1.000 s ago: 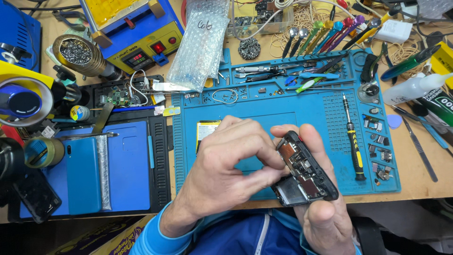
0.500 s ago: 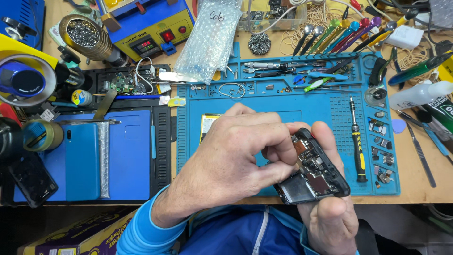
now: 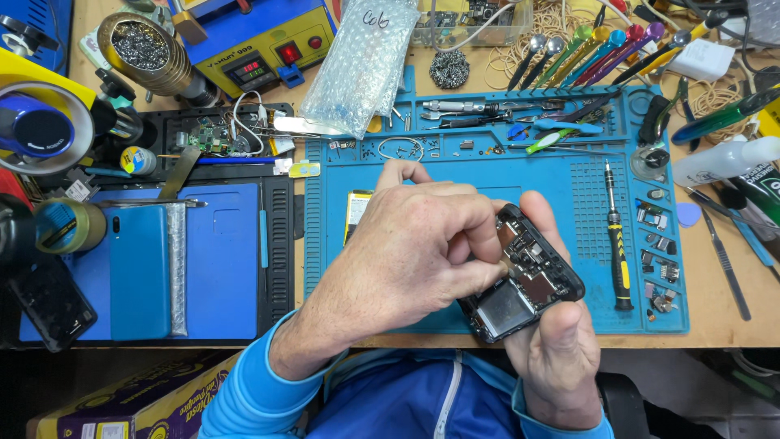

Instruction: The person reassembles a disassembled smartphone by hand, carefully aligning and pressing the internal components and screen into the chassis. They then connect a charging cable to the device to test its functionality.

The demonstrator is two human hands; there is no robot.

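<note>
Room: We see our hands low over the near half of the blue work mat (image 3: 561, 211), which lies mostly bare around them; its far strip is crowded with tweezers (image 3: 463, 106), small screws and a thin wire loop (image 3: 400, 149).
Edges: The mat's near edge sits just at the table's front edge, and the phone hangs over that edge, close to our body.
Right side: A black and yellow screwdriver (image 3: 617, 244) lies along the mat's right part, just beside a column of small parts (image 3: 654, 248); it is near the phone but apart from it.
Left side: A second blue mat (image 3: 219, 260) with a blue phone back (image 3: 138, 272) lies well apart from our hands.
Phone: We hold an opened phone (image 3: 524, 280), black-framed and tilted, its back off, showing dark boards, small metal covers and a grey shiny plate at its near end.
Right hand: Our right hand (image 3: 561, 358) cups the phone from below, thumb along its near side and fingers wrapped round the far edge, closed on it.
Left hand: Our left hand (image 3: 406, 252) comes across from the left, thumb and forefinger pressed together on the phone's inner parts; whether they pinch anything small we cannot tell.
Behind the hand: A yellow-edged flat part (image 3: 356, 213) peeks out on the mat.
Change: Against half a second ago, our grip looks the same; both hands and the phone sit a little further left and lower.
</note>
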